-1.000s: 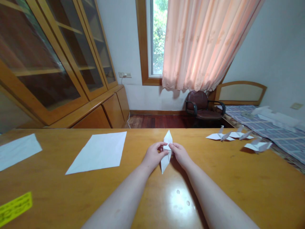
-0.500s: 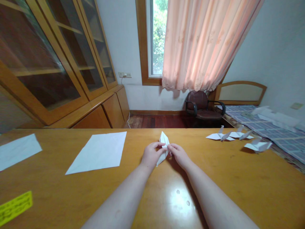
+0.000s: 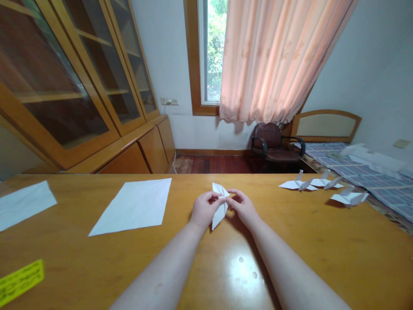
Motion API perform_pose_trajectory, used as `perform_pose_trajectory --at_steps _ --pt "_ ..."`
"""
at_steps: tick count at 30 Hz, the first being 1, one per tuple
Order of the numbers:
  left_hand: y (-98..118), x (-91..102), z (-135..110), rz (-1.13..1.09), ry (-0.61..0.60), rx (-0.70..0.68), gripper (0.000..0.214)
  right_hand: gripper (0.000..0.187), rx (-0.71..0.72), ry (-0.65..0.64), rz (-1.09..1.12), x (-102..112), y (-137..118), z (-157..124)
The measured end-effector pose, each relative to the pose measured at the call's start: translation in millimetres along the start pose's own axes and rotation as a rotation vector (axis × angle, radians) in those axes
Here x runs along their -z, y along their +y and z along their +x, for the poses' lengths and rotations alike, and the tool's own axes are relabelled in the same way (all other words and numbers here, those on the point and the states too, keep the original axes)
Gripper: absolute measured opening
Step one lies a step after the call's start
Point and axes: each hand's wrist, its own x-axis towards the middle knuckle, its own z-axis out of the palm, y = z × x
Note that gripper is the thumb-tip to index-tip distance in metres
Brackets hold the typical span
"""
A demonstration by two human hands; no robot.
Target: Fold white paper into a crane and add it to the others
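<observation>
A small white folded paper with pointed ends is held between both hands, just above the middle of the wooden table. My left hand pinches its left side, thumb and index finger closed on it. From the other side my right hand grips the right edge, thumb on top and index finger bent around behind. Fingertips cover the centre of the folds. Off to the right stand several finished white paper cranes, wings spread.
A flat white paper sheet lies left of my hands, and another sheet lies farther left. A yellow label is at the table's near left. Beyond the table are a brown chair and a bed.
The folded paper has turned slightly, its upper tip shifting left and its lower tip coming a little nearer. My right index finger has lifted and arched over the edge.
</observation>
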Motion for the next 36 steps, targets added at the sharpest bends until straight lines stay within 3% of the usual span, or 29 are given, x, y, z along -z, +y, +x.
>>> perform_pose_trajectory --at_steps 8,12,29,36 --pt "-2.1 1.4 0.1 -0.002 -0.021 0.000 0.018 0.032 0.105 -0.094 -0.008 -0.4 -4.7 -2.2" --pt "-4.9 1.1 0.9 0.015 -0.023 -0.001 0.019 0.031 0.112 -0.076 -0.030 -0.9 -5.3 -2.0" --pt "-1.9 1.9 0.0 -0.029 -0.076 0.065 0.025 0.033 0.049 -0.049 -0.122 0.1 -1.8 -0.9" --pt "-2.2 1.2 -0.5 -0.022 -0.092 0.037 0.028 0.031 0.035 -0.069 -0.032 -0.5 -6.7 -3.4"
